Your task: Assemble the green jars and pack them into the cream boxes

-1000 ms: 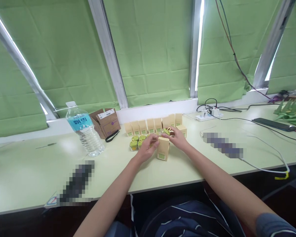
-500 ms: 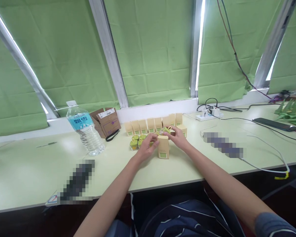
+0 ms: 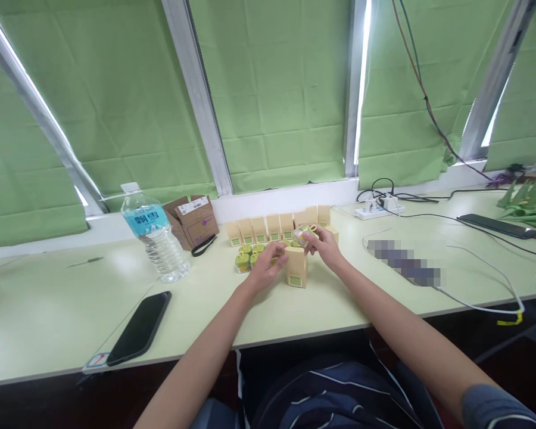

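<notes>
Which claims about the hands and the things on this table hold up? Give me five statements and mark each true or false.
1. The right hand holds a small jar. True.
2. The left hand is clear of every box. False: it touches a small box.
3. A phone lies on the table. True.
4. The bottle lies on its side. False: it stands upright.
5. A row of boxes stands behind the other jars. True.

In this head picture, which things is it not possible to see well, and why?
All in the head view:
Full number of green-lidded jars: the left hand hides some.
Print on the front carton: too small.
Pixelated patch: it masks whatever lies there.
Green pieces at far right: cut off by the picture's edge.
</notes>
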The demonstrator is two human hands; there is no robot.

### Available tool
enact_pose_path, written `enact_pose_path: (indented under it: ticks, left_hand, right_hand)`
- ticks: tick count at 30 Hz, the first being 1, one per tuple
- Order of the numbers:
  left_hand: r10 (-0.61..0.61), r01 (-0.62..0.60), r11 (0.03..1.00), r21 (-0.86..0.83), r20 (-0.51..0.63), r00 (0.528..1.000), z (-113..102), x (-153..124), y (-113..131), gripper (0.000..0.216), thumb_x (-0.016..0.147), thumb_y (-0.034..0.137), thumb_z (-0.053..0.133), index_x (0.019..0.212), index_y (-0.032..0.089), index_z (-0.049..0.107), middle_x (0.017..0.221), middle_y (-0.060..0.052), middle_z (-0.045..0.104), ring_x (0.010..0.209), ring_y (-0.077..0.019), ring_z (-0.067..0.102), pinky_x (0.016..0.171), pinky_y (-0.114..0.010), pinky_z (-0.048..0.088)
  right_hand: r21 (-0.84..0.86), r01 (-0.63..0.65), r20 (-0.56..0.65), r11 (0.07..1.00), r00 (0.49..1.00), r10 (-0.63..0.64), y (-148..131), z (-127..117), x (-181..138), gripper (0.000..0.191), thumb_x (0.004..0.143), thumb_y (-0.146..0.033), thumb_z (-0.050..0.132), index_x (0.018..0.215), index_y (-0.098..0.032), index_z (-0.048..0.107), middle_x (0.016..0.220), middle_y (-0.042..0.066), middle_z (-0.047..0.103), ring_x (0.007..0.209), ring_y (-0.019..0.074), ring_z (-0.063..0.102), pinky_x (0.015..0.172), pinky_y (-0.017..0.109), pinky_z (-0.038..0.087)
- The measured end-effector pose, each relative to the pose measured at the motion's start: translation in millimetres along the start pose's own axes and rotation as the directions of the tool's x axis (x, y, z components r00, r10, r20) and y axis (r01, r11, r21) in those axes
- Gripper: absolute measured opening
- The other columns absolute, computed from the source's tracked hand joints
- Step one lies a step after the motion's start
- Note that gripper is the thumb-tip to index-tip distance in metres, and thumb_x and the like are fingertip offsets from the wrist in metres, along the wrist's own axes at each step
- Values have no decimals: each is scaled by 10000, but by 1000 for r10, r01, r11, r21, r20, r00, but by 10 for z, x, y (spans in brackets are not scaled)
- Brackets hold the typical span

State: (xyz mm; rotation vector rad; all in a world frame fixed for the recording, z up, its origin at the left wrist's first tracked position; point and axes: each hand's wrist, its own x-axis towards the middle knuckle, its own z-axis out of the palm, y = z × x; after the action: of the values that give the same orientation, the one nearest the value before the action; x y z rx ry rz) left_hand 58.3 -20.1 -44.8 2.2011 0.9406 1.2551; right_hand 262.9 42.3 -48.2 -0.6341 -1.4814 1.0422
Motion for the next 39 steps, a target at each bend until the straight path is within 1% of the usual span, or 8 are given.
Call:
enact_pose_path:
  ticks: [4, 8, 13, 17, 23, 26, 34, 39]
  left_hand:
    - [6, -6, 1000, -9, 9, 1000, 4, 0, -19, 209, 963, 402, 497, 988, 197, 526, 1107, -92, 586, 1013, -200, 577, 938, -374, 472]
    - [15, -15, 1000, -14, 16, 1000, 10, -1, -13, 202, 968, 396, 487, 993, 201, 530, 1119, -95, 581, 1034, -204, 575, 940, -374, 478]
    - [39, -39, 999, -10, 1, 999, 9, -4, -27, 177, 969, 375, 491, 984, 204, 534, 1125, -90, 558, 1057, -203, 560, 942, -373, 485]
    - [76, -75, 996, 37, -17, 997, -6, 4, -41, 134, 964, 336, 503, 974, 206, 532, 1074, -75, 536, 1051, -196, 545, 924, -363, 487]
    - [100, -95, 988, 120, -36, 994, -21, 18, -44, 114, 963, 311, 501, 944, 202, 529, 1039, -73, 526, 1000, -191, 541, 882, -356, 487]
    - [99, -93, 986, 135, -39, 994, -21, 19, -50, 112, 962, 309, 501, 954, 203, 537, 1070, -86, 532, 1039, -203, 534, 870, -350, 482]
    - [112, -104, 982, 156, -46, 993, -25, 28, -26, 126, 957, 324, 511, 933, 204, 541, 1084, -98, 550, 1052, -214, 537, 842, -350, 475]
    - [109, -101, 983, 153, -43, 993, -35, 25, -38, 121, 956, 320, 515, 956, 204, 547, 1087, -97, 551, 1060, -214, 535, 839, -347, 474]
  right_hand:
    - [-53, -31, -33, 998, 999, 29, 12, 10, 9, 567, 763, -599, 675, 1133, -172, 633, 1029, 85, 677, 478, 109, 585, 370, 232, 388]
    - [-101, -47, 11, 994, 999, 48, 16, 30, 9, 548, 708, -518, 752, 1131, -185, 647, 1126, 84, 633, 540, 103, 589, 430, 246, 472]
    - [-118, -54, 74, 992, 995, 63, 48, 20, 19, 647, 655, -402, 802, 1246, -227, 605, 1172, 83, 579, 598, 94, 598, 514, 255, 519]
    - [-165, -4, 131, 986, 991, 26, 72, -20, 26, 547, 685, -344, 760, 1203, -207, 649, 1099, 67, 615, 620, 85, 556, 582, 254, 502]
    - [-270, 81, 200, 959, 979, -26, 32, -75, 27, 477, 707, -308, 721, 1167, -186, 692, 1004, 51, 665, 725, 129, 549, 696, 272, 482]
    - [-324, 114, 231, 939, 972, -39, 8, -101, 26, 464, 721, -308, 701, 1171, -195, 701, 942, 44, 688, 813, 171, 565, 692, 266, 471]
    - [-252, 74, 393, 965, 919, 32, -11, -80, -7, 481, 790, -379, 654, 1242, -217, 678, 1183, 67, 681, 972, 233, 596, 696, 299, 504]
    - [-257, 81, 397, 963, 917, 29, 0, -78, -4, 474, 807, -389, 662, 1250, -223, 669, 1181, 72, 692, 989, 232, 608, 763, 324, 513]
